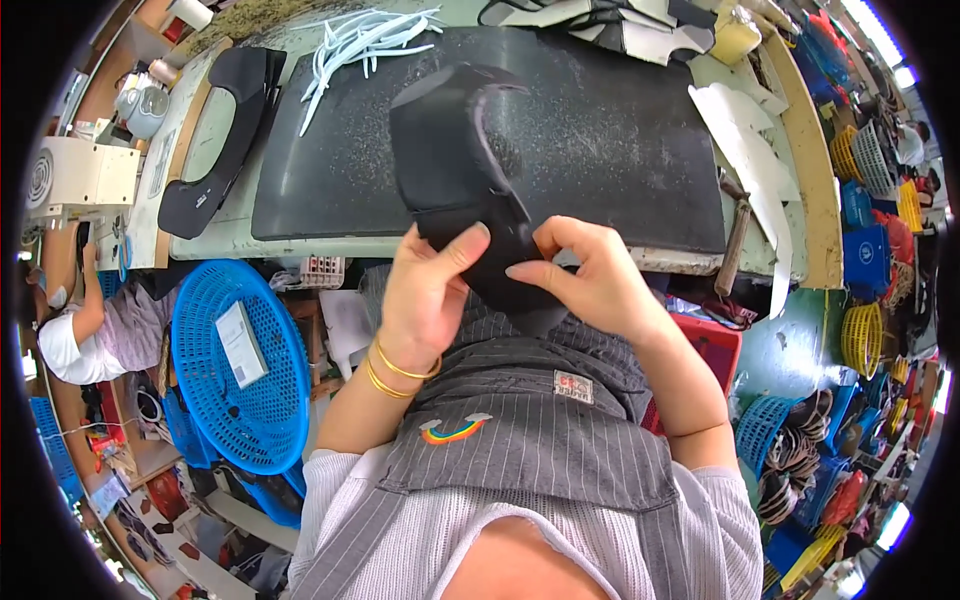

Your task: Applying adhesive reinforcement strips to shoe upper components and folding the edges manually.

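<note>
A black, curved shoe-upper piece point(435, 150) is held up between my two hands, over the near edge of the table. My left hand point(425, 285) grips its lower left side, thumb on the front face. On the other side, my right hand point(595, 275) pinches the lower right edge between thumb and fingers. The piece's upper end stands over a dark work mat point(620, 150), and its lower end hangs in front of my apron point(540, 440).
Light-blue strips point(365, 45) and black-and-white cut pieces point(640, 30) lie along the far edge. Stacked black curved pieces point(215, 165) are at left. A hammer point(735, 245) and white sheets point(745, 150) lie at right. A blue basket point(285, 430) and another person point(90, 335) are lower left.
</note>
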The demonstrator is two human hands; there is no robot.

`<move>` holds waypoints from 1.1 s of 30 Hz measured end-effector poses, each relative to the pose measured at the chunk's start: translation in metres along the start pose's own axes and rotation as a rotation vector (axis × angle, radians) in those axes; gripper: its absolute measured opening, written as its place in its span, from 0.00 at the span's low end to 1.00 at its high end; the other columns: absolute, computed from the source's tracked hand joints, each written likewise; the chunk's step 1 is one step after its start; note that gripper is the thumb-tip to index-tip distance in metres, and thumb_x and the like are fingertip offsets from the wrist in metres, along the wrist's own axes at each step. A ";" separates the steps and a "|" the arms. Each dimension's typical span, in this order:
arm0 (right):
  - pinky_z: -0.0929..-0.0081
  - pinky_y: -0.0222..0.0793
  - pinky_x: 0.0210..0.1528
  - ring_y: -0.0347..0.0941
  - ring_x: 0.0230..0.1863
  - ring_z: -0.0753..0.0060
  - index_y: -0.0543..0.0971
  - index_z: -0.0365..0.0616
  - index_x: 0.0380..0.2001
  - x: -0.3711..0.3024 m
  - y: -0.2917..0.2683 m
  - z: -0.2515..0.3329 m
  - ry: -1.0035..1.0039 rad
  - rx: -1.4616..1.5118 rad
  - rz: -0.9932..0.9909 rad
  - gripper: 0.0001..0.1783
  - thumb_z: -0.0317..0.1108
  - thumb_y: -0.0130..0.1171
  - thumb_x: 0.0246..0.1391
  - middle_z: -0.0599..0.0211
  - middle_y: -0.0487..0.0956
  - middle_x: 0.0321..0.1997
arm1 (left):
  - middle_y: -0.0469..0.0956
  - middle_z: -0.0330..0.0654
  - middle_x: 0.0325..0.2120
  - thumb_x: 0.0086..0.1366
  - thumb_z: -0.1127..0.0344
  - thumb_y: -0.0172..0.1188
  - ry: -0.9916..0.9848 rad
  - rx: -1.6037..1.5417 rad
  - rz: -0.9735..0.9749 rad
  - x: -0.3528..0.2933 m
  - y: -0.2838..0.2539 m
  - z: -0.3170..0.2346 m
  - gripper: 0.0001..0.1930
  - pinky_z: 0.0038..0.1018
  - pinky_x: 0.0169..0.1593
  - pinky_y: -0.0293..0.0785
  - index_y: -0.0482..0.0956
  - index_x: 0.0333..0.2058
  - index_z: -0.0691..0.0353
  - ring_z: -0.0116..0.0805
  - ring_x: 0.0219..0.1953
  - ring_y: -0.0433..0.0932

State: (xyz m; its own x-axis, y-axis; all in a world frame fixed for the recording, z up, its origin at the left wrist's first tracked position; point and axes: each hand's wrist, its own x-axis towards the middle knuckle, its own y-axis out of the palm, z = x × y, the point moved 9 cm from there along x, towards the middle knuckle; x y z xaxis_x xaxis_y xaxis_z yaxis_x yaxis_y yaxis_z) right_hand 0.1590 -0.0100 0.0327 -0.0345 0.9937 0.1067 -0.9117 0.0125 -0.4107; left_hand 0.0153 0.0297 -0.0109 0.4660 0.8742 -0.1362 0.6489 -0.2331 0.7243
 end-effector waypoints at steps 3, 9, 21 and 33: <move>0.65 0.67 0.32 0.70 0.27 0.60 0.71 0.38 0.21 -0.006 0.002 0.006 -0.102 -0.102 -0.015 0.19 0.36 0.73 0.43 0.61 0.71 0.21 | 0.81 0.39 0.45 0.65 0.75 0.60 -0.093 -0.059 0.005 0.001 -0.007 0.006 0.12 0.29 0.53 0.74 0.77 0.48 0.63 0.29 0.47 0.79; 0.69 0.73 0.47 0.78 0.44 0.70 0.78 0.38 0.46 -0.005 0.008 -0.016 0.125 0.611 0.052 0.20 0.36 0.69 0.53 0.63 0.82 0.44 | 0.80 0.39 0.47 0.63 0.77 0.61 0.107 0.196 0.205 -0.005 0.010 -0.010 0.17 0.27 0.56 0.72 0.75 0.52 0.67 0.28 0.49 0.77; 0.81 0.75 0.39 0.75 0.36 0.85 0.78 0.41 0.39 0.011 -0.033 0.013 -0.048 0.957 -0.349 0.05 0.28 0.61 0.61 0.74 0.81 0.37 | 0.82 0.36 0.39 0.69 0.72 0.56 0.153 0.258 -0.004 -0.019 -0.010 -0.024 0.07 0.22 0.45 0.74 0.80 0.43 0.65 0.23 0.40 0.79; 0.81 0.70 0.32 0.73 0.27 0.80 0.78 0.37 0.34 0.033 -0.052 -0.026 0.078 0.498 -0.453 0.22 0.44 0.45 0.71 0.66 0.80 0.25 | 0.67 0.39 0.12 0.63 0.60 0.64 1.306 2.252 -0.632 -0.058 0.054 -0.230 0.10 0.33 0.20 0.64 0.76 0.26 0.55 0.39 0.14 0.69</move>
State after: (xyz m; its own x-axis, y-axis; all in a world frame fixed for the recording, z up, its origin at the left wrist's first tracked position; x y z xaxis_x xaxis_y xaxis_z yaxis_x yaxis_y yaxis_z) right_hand 0.2156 0.0249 0.0338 0.4077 0.9080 0.0967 -0.9098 0.3949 0.1277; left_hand -0.1151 0.0645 0.1914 0.2855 0.4846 0.8268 0.2169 0.8076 -0.5483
